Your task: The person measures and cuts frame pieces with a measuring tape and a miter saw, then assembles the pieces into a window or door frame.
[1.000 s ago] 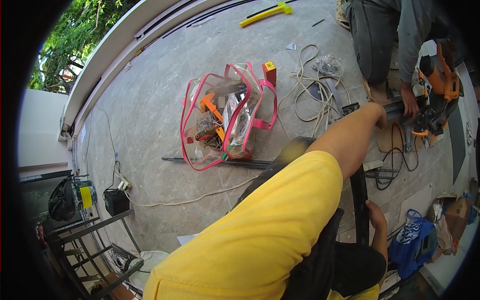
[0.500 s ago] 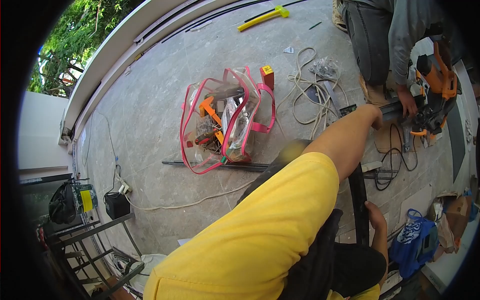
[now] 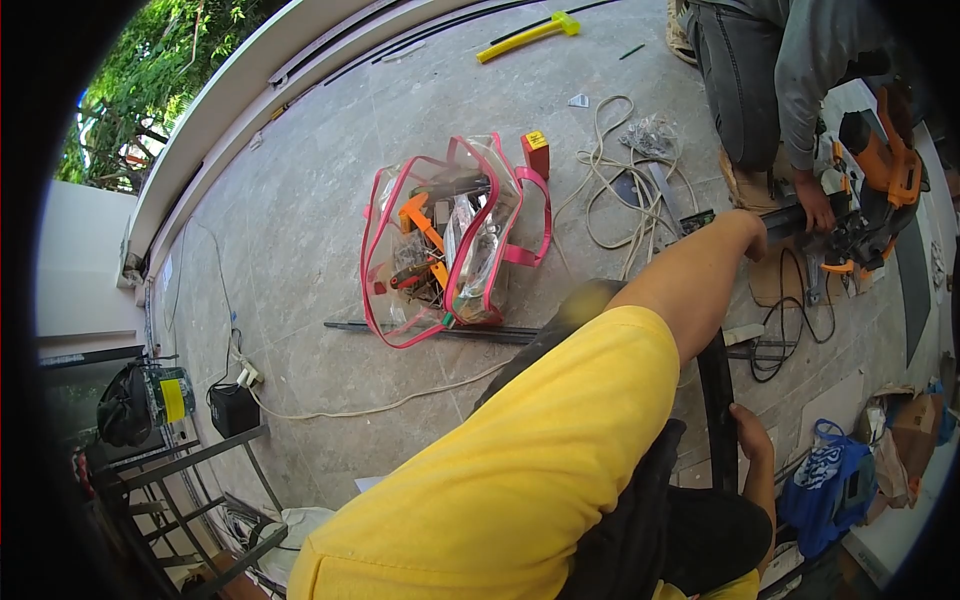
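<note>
My left arm in a yellow sleeve reaches forward, and my left hand (image 3: 745, 234) rests at the near end of a dark profile (image 3: 783, 221); its fingers are mostly hidden. Lower down, my right hand (image 3: 752, 434) is closed around the edge of a long black bar (image 3: 717, 405) beside my knee, thumb on the near side. A co-worker in a grey sleeve kneels opposite, with a hand (image 3: 817, 203) pressed on the dark profile. Right by that hand stands an orange and black power saw (image 3: 885, 165).
A clear bag with pink trim (image 3: 372, 285) holds tools. Beside it stands a red box (image 3: 535, 155). White cord (image 3: 590, 200) lies coiled on the floor, black cable (image 3: 790, 335) nearer the saw. A yellow-headed hammer (image 3: 528, 38) lies far off; a blue bag (image 3: 828, 490) sits at right.
The orange saw body has shifted slightly to the right and down. My hands and the co-worker's hand stay about where they were.
</note>
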Available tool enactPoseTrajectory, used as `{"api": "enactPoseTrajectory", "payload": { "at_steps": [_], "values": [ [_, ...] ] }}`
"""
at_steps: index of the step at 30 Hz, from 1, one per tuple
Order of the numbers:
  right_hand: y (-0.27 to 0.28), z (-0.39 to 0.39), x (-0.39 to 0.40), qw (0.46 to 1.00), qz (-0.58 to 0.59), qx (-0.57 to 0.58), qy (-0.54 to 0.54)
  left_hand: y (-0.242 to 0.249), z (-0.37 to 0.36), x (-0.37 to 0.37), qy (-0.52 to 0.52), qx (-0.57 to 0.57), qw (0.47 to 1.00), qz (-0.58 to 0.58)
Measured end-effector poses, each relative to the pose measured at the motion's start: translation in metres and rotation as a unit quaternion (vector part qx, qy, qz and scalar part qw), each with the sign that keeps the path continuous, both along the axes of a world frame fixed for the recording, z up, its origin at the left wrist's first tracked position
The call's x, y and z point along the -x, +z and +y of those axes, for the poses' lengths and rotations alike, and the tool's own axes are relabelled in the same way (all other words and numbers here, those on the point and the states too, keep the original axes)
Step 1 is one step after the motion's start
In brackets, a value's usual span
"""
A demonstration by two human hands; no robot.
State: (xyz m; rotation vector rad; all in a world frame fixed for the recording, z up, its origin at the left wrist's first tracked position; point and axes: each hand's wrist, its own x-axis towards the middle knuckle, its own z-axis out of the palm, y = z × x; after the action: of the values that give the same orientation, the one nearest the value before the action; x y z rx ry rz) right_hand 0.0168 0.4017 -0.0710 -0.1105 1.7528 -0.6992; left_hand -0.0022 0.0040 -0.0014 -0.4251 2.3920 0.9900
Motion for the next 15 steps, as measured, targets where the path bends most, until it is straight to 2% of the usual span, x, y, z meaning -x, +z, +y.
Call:
{"api": "enactPoseTrajectory", "payload": {
  "at_steps": [8,10,11,12,13,14,15],
  "values": [
    [0.009,-0.009,-0.006,0.999,-0.022,0.020,-0.015,-0.001,0.000,-0.001,-0.003,0.016,0.999,0.027],
    [0.004,-0.008,-0.005,0.998,-0.028,0.045,-0.018,-0.018,-0.001,0.011,-0.034,0.029,0.998,0.035],
    [0.000,-0.004,-0.002,0.999,-0.007,0.040,0.001,-0.042,-0.002,0.028,-0.074,0.025,0.996,0.050],
    [-0.004,0.000,0.000,0.999,0.014,0.029,0.019,-0.020,-0.002,0.015,-0.038,0.014,0.999,0.028],
    [-0.002,-0.001,-0.001,0.997,0.053,0.012,0.046,-0.024,-0.008,0.003,0.006,-0.066,0.995,0.073],
    [0.011,-0.006,-0.004,0.997,0.060,0.013,0.040,0.005,-0.002,-0.005,-0.021,0.003,0.996,0.087],
    [0.018,-0.010,-0.008,0.997,0.061,0.019,0.040,-0.004,-0.002,-0.001,-0.024,0.016,0.996,0.087]
  ]
}}
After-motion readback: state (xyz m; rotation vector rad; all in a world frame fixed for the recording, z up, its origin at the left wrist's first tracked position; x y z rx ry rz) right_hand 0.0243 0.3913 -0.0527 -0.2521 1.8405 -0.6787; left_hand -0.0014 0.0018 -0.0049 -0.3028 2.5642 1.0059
